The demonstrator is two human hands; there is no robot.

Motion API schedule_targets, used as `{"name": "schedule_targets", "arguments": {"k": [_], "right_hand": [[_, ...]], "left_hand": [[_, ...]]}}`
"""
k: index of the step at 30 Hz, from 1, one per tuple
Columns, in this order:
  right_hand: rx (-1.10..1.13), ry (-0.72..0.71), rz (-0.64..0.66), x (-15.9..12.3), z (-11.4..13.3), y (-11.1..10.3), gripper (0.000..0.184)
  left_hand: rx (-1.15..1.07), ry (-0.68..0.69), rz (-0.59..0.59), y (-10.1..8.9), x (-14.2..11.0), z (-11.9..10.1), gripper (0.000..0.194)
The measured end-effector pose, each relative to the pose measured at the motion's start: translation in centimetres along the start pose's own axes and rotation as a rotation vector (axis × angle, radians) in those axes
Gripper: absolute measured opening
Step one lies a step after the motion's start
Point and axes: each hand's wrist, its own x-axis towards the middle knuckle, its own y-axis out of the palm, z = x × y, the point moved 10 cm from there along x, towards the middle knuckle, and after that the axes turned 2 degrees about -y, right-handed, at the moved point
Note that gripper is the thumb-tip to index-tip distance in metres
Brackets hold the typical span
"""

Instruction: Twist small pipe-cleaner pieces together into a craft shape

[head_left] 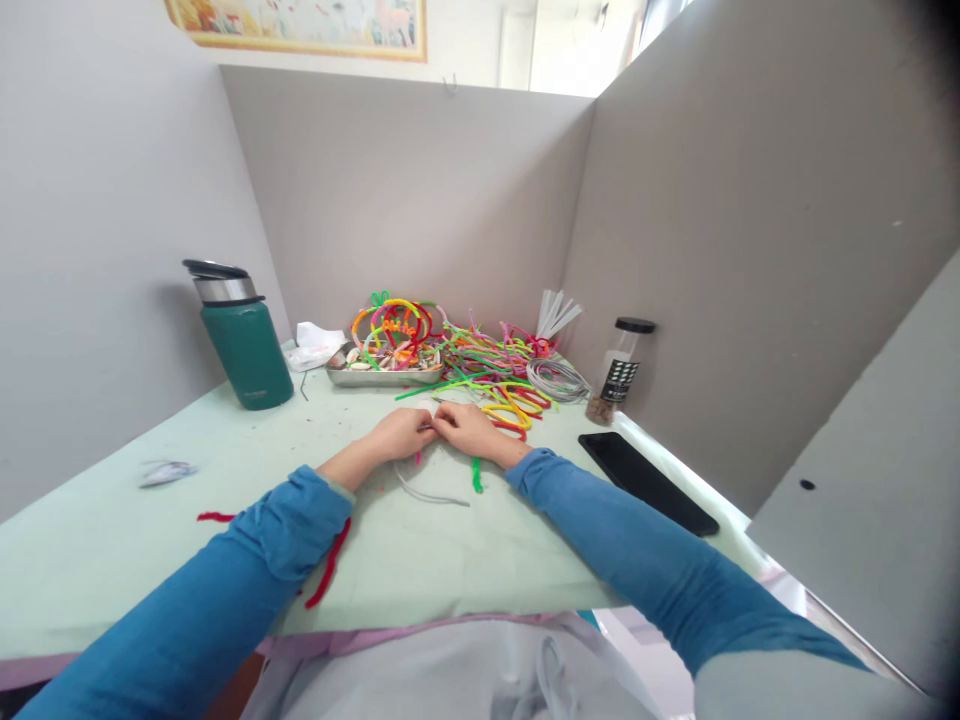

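Observation:
My left hand [401, 435] and my right hand [469, 430] meet fingertip to fingertip on the pale green tabletop [150, 530]. Both are closed in a pinch on a small thin piece between them, too small to name. A white wire [427, 493] curves on the table just below the hands. A short green pipe cleaner [476, 475] lies under my right wrist. A tiny pink bit [418, 458] shows beneath my left hand.
A heap of coloured pipe cleaners [487, 365] and a metal tray [382, 376] sit behind the hands. A green thermos [244, 340] stands far left, a dark-lidded jar [619, 370] and a black phone [645, 480] at right. Red pipe cleaner [328, 565] lies near my left sleeve. Grey partitions enclose the desk.

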Motion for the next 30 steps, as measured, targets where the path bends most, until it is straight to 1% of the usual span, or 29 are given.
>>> {"name": "schedule_targets", "arguments": {"k": [30], "right_hand": [[0.000,0.004,0.000,0.02,-0.01,0.02,0.015]], "left_hand": [[-0.016,0.008,0.006,0.09,0.05,-0.01,0.029]]}}
